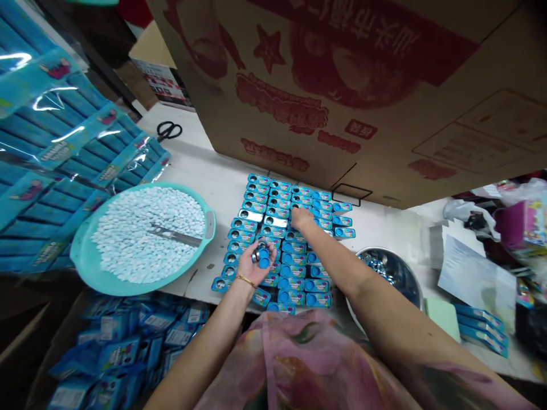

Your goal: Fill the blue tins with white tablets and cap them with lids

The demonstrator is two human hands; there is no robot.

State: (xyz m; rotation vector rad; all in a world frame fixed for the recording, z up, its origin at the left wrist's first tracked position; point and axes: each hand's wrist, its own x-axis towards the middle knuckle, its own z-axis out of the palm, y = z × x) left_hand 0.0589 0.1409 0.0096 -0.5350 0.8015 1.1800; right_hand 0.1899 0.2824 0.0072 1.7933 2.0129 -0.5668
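Note:
My left hand (251,266), palm up and cupped, holds several small round pieces (264,258), some blue, some silvery. It is over the near part of rows of small flat blue packs (292,271) laid out on the white table. Many packs have a round recess or dark round disc at one end. Further up the rows, my right hand (301,220) reaches down onto a pack with its fingers pressed together. Whatever is between those fingertips is hidden.
On the left stands a teal basin (210,225) of white tablets with a grey utensil (177,233). Bagged blue packs (64,142) are stacked beside it. Right: a metal bowl (412,276) with small shiny pieces. A large cardboard box (363,125) blocks the back. Black scissors (170,130) lie behind.

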